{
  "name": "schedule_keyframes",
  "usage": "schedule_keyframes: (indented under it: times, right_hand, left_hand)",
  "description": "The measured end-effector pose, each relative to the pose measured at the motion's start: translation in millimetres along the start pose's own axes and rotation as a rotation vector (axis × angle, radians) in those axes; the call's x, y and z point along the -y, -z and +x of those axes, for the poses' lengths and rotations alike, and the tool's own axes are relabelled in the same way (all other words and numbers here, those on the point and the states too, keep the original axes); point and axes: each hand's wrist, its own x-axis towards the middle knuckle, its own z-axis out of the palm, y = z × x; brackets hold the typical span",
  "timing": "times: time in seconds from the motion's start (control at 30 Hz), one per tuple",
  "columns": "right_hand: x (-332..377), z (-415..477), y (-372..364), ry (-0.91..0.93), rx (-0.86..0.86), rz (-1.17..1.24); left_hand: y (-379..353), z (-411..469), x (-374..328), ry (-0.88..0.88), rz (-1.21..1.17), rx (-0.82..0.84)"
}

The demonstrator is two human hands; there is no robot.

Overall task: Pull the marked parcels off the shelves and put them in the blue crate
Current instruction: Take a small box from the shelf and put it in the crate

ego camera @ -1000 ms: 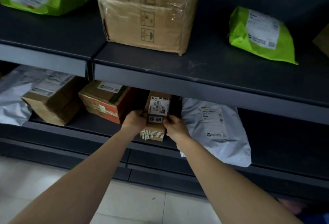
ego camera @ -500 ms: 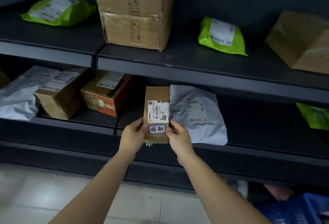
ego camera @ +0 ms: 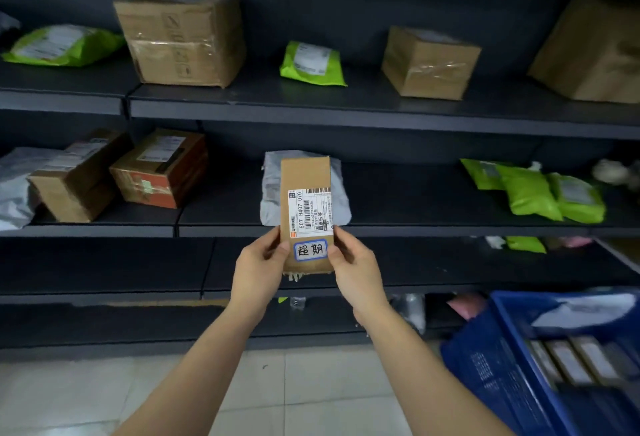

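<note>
One head cam, wide-angle, looks fwd & down at shelves, close up; floor along btm.

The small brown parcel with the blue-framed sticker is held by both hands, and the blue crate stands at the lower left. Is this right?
Not quite. The head view shows the blue crate at the lower right, not the lower left. The rest is right: the left hand and the right hand both hold the small brown parcel with the blue-framed sticker.
</note>
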Motion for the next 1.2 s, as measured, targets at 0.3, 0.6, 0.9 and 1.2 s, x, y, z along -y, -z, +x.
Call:
schedule_keyframes:
  times: [0.3,0.6,0.9,1.2]
  right_hand:
    - [-20,-111,65,0.009,-0.222,-0.024]
    - [-59,-223,138,-0.053,-0.445,0.023]
    - [-104,-298,273,-0.103,-0.53,0.046]
    - [-142,-346,420,-0.118,-0.547,0.046]
  left_hand:
    - [-41,-95,-5,-0.046,-0.054,0.207]
    - [-102,-198,-3,-0.064,-0.04,0.432]
    - [-226,-297,-14,-0.05,-0.062,0.528]
    - [-365,-373,-17,0.003,-0.068,0.608]
